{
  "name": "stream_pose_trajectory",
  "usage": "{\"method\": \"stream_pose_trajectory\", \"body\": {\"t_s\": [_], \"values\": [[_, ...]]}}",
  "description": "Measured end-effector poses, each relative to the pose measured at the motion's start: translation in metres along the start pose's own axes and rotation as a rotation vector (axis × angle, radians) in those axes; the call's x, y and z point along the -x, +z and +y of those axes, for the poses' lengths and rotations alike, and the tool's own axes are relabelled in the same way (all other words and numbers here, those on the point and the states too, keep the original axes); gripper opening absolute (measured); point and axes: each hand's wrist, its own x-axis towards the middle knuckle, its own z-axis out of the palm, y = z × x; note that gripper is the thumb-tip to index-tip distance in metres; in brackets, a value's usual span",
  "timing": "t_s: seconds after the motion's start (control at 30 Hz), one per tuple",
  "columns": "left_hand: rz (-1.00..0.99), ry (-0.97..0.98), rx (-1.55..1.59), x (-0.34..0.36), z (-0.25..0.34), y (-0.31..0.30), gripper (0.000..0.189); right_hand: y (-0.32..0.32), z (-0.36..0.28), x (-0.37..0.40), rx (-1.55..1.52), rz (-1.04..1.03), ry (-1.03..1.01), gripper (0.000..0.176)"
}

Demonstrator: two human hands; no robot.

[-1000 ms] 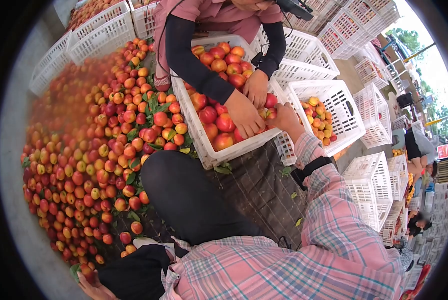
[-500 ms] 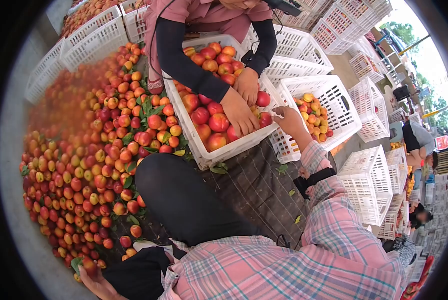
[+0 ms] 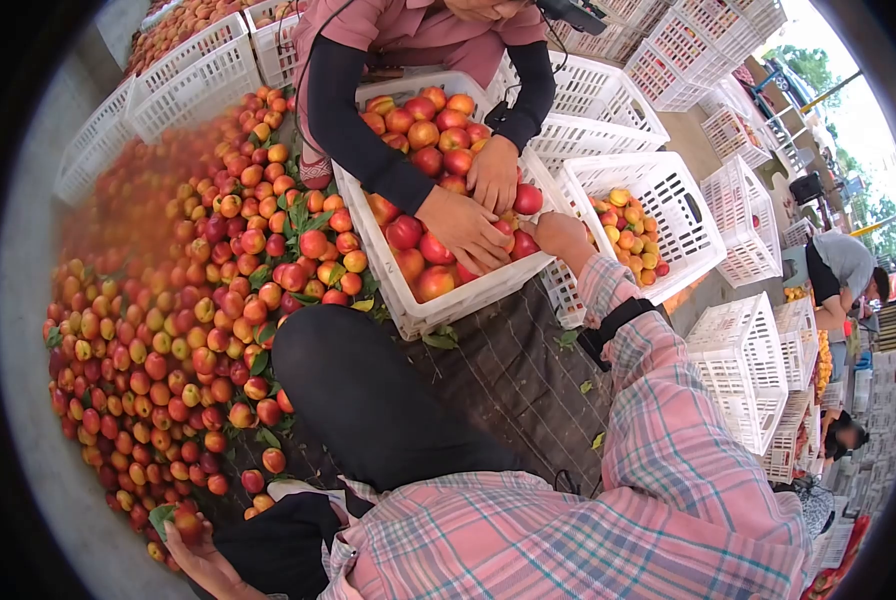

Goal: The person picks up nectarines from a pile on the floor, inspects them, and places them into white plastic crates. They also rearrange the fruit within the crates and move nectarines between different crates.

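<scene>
Left hand (image 3: 211, 562) cups a nectarine (image 3: 188, 527); right hand (image 3: 562, 238) grip: can't tell. You're crowding the co-worker's hand (image 3: 463, 232) at the crate (image 3: 418, 317); bumping could bruise fruit.

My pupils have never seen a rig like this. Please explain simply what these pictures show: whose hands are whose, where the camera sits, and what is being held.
There is no robot here. One camera, worn on a person's head and looking forward and down, took all three pictures, so the wearer's plaid sleeves fill the bottom.

The wearer's left hand holds a red fruit, with a green leaf beside it. The right hand reaches to the corner of a fruit-filled white crate; its grip is unclear.

The two hands over that crate, below black sleeves, belong to a co-worker.

On the ground, a large pile of fruit lies at left, beside a dark sheet. Another white crate, at right, holds yellower fruit.
</scene>
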Motion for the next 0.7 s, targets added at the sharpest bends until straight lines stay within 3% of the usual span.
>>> {"method": "stream_pose_trajectory", "body": {"t_s": [0.17,0.3,0.5,0.57,0.63,0.7], "values": [[0.02,-0.022,-0.006,0.003,0.003,0.009,0.038,0.008,0.001,0.0,0.029,0.089,0.002,0.054],[0.019,-0.055,-0.006,0.004,0.004,0.016,0.038,0.01,0.012,-0.006,0.018,0.029,-0.07,0.052],[-0.02,-0.046,-0.02,0.004,0.006,0.025,0.038,-0.007,-0.009,0.014,0.035,0.09,0.04,0.042],[-0.013,-0.023,-0.04,0.01,0.011,0.037,0.039,-0.024,-0.024,0.047,-0.001,0.357,-0.089,0.032],[-0.014,-0.002,-0.062,0.02,0.017,0.065,0.04,-0.032,-0.055,0.09,-0.461,0.418,-0.096,0.025],[-0.154,0.124,-0.1,0.033,0.022,0.108,0.043,-0.031,-0.092,0.132,-0.917,0.292,-0.376,0.027]]}}
